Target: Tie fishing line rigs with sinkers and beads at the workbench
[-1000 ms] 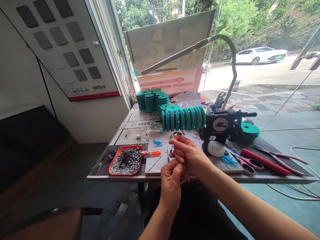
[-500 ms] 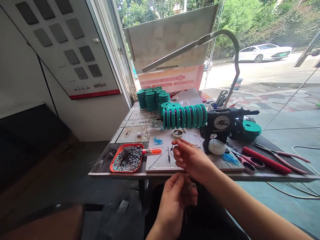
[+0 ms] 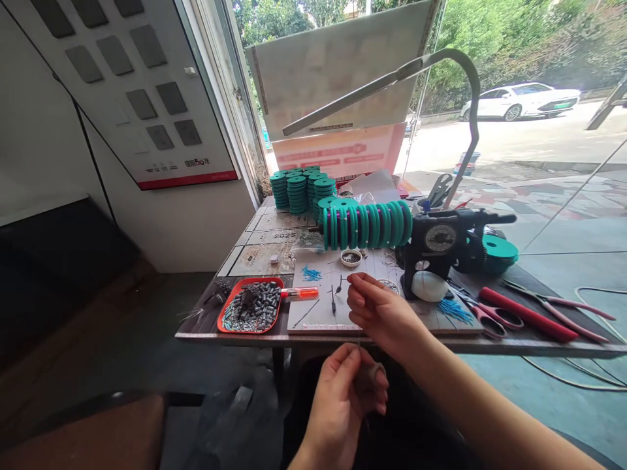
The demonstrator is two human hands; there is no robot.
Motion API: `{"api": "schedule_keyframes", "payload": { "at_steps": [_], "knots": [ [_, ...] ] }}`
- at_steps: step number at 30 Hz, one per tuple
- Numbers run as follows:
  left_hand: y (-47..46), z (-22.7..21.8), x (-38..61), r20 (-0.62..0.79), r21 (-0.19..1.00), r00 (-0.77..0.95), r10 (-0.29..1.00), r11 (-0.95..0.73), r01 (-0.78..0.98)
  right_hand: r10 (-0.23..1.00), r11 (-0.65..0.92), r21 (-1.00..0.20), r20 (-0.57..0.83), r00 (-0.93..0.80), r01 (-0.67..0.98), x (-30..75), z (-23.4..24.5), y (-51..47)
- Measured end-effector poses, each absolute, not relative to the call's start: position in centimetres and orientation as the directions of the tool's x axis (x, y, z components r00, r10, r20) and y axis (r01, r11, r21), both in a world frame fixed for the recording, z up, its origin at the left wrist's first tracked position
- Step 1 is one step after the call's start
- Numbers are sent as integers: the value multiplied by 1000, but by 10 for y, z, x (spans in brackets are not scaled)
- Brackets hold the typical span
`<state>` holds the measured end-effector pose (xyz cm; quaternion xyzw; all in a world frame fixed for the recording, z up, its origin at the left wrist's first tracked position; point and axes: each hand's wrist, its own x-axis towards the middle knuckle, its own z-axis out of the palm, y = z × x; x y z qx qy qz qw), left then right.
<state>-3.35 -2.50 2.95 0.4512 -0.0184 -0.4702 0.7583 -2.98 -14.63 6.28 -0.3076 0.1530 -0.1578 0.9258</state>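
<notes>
My left hand (image 3: 337,391) is closed low in front of the table edge, thumb against fingertips. A thin line (image 3: 359,342) pokes up from its pinch, and a greyish band sits on one finger. Above and to the right, my right hand (image 3: 379,303) is closed in a pinch over the light work board (image 3: 313,321). What its fingertips hold is too fine to make out. Just left of them, small dark sinker-like pieces on thin stems (image 3: 334,307) lie on the board. Behind stands a black winding device (image 3: 435,241) carrying a row of green foam spools (image 3: 367,225).
To the left, a red tray (image 3: 230,326) holds grey cylinders and small metal parts. An orange-capped tube (image 3: 306,293) touches it. Blue pieces (image 3: 311,273), a small round dish (image 3: 351,258), scissors (image 3: 490,323), a red rod (image 3: 529,314) and pliers (image 3: 548,303) lie around. Stacked green spools (image 3: 296,194) stand behind.
My right hand has shifted slightly right, away from the dark pieces on the board. The left hand keeps its pinch, nearly still. The camera view has tilted a little.
</notes>
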Motion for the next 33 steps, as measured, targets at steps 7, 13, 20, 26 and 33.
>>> {"api": "schedule_keyframes", "payload": {
  "at_steps": [7, 13, 20, 26, 33],
  "knots": [
    [-23, 25, -36, -389, 699, 589, -708, 190, 689, -391, 756, -621, -174, 904, 208, -29, 64, -144],
    [-24, 27, -35, -366, 736, 635, -680, 206, 645, -394, 753, -620, -153, 906, 223, -27, 62, -143],
    [-27, 28, -32, -323, 846, 670, -668, 114, 521, -409, 740, -627, -132, 903, 243, -27, 59, -147],
    [-26, 25, -33, -307, 876, 707, -637, 102, 472, -398, 747, -621, -130, 908, 238, -28, 61, -145],
    [-23, 22, -37, -317, 847, 717, -621, 156, 509, -412, 743, -615, -106, 905, 266, -25, 54, -142]
  ]
}}
